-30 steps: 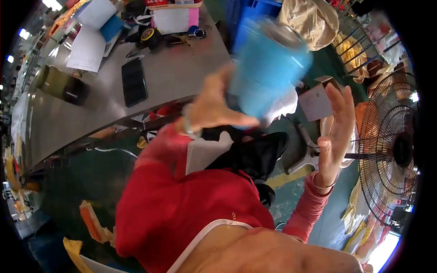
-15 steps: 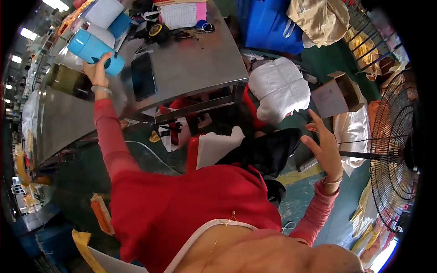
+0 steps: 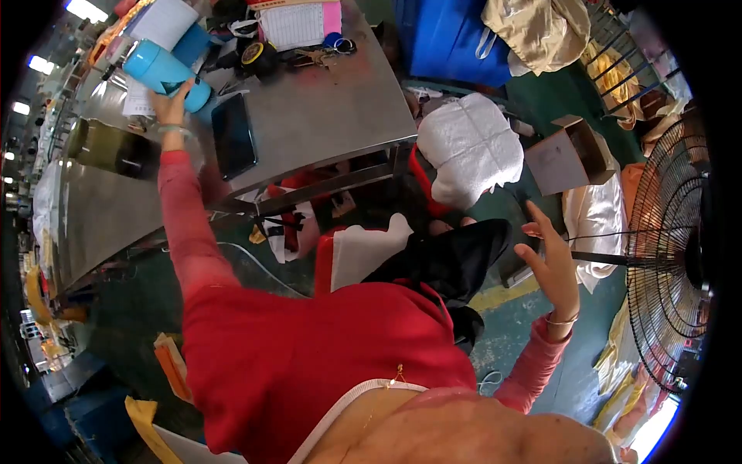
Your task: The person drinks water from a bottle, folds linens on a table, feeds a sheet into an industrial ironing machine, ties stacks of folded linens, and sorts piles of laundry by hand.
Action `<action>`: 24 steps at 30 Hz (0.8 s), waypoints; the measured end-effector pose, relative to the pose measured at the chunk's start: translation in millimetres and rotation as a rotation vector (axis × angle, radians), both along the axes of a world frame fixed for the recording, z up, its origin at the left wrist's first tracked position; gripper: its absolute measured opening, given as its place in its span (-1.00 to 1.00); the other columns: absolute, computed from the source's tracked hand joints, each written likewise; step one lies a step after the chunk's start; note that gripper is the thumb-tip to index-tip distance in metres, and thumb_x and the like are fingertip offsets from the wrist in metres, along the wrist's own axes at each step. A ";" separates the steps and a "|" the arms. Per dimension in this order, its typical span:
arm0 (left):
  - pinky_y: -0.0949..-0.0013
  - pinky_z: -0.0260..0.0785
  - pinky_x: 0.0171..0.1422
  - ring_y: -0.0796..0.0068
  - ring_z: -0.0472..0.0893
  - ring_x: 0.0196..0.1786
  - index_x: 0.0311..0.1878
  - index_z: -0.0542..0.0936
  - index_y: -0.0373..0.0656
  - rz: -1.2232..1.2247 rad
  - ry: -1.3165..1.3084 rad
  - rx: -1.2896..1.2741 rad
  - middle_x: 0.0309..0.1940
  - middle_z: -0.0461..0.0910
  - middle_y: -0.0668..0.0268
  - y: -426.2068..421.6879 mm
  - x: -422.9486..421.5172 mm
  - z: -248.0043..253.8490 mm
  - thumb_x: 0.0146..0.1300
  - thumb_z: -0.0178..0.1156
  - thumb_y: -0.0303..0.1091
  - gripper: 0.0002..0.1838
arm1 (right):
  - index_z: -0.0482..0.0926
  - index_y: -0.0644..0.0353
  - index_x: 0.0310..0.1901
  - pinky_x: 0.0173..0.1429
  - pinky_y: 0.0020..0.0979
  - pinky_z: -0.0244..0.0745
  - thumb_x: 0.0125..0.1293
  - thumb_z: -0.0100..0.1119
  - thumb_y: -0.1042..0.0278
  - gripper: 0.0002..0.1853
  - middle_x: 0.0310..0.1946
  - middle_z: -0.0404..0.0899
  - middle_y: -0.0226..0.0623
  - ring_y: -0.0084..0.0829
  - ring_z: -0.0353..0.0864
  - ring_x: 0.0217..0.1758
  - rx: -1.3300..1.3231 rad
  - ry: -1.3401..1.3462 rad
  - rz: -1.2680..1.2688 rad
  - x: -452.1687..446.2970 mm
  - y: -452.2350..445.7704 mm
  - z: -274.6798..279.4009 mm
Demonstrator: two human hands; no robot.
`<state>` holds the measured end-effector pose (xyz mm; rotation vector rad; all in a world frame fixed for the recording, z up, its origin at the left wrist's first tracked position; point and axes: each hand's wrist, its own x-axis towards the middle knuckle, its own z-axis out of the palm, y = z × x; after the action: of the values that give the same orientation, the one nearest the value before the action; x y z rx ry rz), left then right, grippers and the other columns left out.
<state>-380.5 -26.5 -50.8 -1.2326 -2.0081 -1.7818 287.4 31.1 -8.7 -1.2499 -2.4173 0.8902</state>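
I have my left arm (image 3: 189, 224) reaching far forward, nearly straight through the wrist (image 3: 175, 133), with the left fingers (image 3: 184, 90) curled in a grip. My right forearm (image 3: 535, 367) angles outward, right fingers (image 3: 546, 226) loosely bent, thumb (image 3: 530, 257) apart.

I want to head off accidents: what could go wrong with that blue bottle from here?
If the left hand loses its grip, the blue bottle could fall onto the phone. 
It might wet the nearby papers if it leaks; I can't tell whether it's sealed. 
The left arm passes close to the green jar and could nudge it.
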 end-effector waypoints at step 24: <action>0.22 0.25 0.17 0.06 0.42 0.11 0.17 0.30 -0.21 0.099 0.126 -0.654 0.09 0.39 0.01 0.1 120.9 -40.5 0.00 0.17 -0.24 -0.38 | 0.29 0.17 0.23 0.04 -0.34 0.34 0.12 0.21 0.20 -0.37 -0.15 0.53 -0.12 -0.23 0.51 -0.07 -0.101 -0.021 -0.090 12.5 -6.0 -18.9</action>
<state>-259.6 -26.4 -91.4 -1.3173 -2.6143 -0.9866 299.9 25.1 -27.6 -1.3989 -2.3375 0.9888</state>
